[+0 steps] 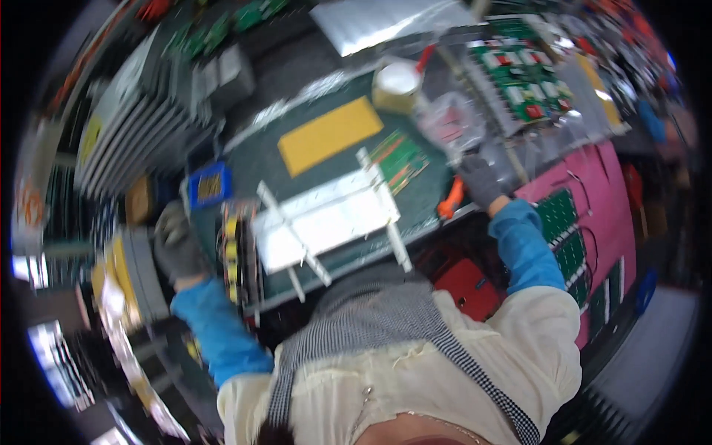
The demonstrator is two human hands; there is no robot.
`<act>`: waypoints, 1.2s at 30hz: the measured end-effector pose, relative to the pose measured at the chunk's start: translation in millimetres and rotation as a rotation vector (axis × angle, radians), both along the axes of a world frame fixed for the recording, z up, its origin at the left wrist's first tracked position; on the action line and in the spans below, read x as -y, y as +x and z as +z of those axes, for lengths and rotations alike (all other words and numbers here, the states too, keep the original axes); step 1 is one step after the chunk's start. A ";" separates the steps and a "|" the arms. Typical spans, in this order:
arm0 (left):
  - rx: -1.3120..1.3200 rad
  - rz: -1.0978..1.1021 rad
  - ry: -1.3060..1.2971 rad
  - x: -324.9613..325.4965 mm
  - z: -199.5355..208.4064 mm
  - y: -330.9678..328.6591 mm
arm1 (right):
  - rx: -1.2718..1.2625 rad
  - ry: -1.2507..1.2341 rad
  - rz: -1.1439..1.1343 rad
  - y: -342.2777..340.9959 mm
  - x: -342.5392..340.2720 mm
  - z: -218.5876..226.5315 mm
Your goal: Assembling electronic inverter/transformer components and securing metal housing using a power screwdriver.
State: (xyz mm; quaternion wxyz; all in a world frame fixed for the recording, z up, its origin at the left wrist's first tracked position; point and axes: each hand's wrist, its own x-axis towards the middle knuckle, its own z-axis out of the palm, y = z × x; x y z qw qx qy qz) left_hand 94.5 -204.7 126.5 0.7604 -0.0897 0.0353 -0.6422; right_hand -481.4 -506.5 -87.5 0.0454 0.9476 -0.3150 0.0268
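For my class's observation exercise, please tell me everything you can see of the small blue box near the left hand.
The small blue box is rectangular and open-topped, with walls that look like plastic. It sits upright, slightly askew in the picture, at the left end of the dark green work surface. Inside lie many small brass-coloured parts, too blurred to identify. The gloved left hand is nearer the person, apparently not touching the box.
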 end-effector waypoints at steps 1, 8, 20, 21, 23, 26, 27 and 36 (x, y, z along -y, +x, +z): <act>-0.010 0.068 0.165 -6.5 -10.0 -15.0 | -0.016 0.051 -0.050 -7.7 -5.3 6.9; -0.018 0.112 0.141 -13.2 -71.0 -130.1 | 1.006 -0.245 -0.180 -17.4 -49.7 124.5; 0.754 -0.162 0.527 -61.9 -77.7 -215.0 | 1.843 1.440 0.561 161.4 -161.7 287.8; 0.739 -0.150 0.526 -67.9 -72.6 -218.7 | 1.755 1.408 0.461 181.3 -177.0 282.9; 0.799 -0.113 0.577 -76.7 -65.5 -221.0 | 1.679 1.470 0.506 213.8 -201.1 275.7; 0.891 -0.047 0.581 -99.3 -80.6 -214.4 | 1.634 1.447 0.493 250.1 -228.2 258.5; 0.997 -0.031 0.598 -104.6 -84.5 -211.7 | 1.619 1.452 0.499 254.9 -232.9 256.1; 1.349 0.146 0.638 -139.7 -96.0 -190.4 | 1.566 1.461 0.493 277.2 -268.3 245.3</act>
